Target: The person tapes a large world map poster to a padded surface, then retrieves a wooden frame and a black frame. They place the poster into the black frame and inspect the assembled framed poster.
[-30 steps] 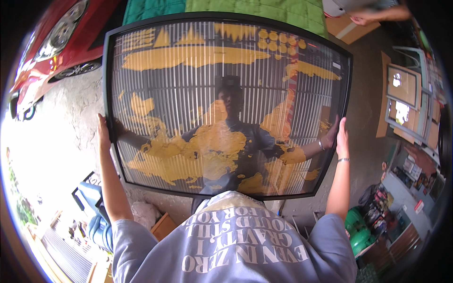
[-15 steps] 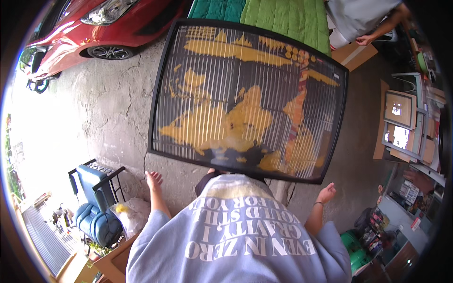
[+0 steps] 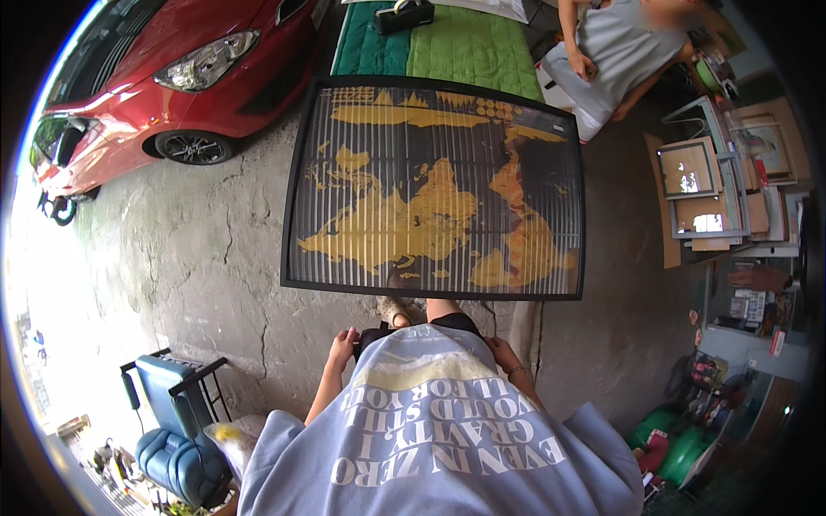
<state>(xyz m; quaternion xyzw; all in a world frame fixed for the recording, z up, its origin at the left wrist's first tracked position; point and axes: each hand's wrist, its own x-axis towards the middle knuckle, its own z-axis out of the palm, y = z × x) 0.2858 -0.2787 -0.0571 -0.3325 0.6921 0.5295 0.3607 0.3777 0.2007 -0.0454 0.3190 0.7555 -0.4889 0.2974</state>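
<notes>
A large black-framed world map (image 3: 430,215), gold on black with striped reflections across its pane, is in front of me. Its far edge overlaps a green quilted cover (image 3: 469,56); what holds it up is hidden. Neither of my hands touches the frame. My left hand (image 3: 344,344) is at my left hip beside the dark shorts (image 3: 456,323), fingers loosely apart and holding nothing visible. On the other side, my right hand (image 3: 506,354) lies against the shorts, its fingertips hard to separate from the dark cloth.
A red car (image 3: 189,95) stands far left. Past the map are a black tape dispenser (image 3: 404,17) and a person in a grey shirt (image 3: 624,43). Empty frames (image 3: 710,193) lean at right. A blue padded seat (image 3: 176,460) is near left, a green rounded object (image 3: 680,447) near right.
Both my hands have come inward from out at my sides to my hips. In the picture the map looks smaller and more level; more of the co-worker and quilted cover shows.
</notes>
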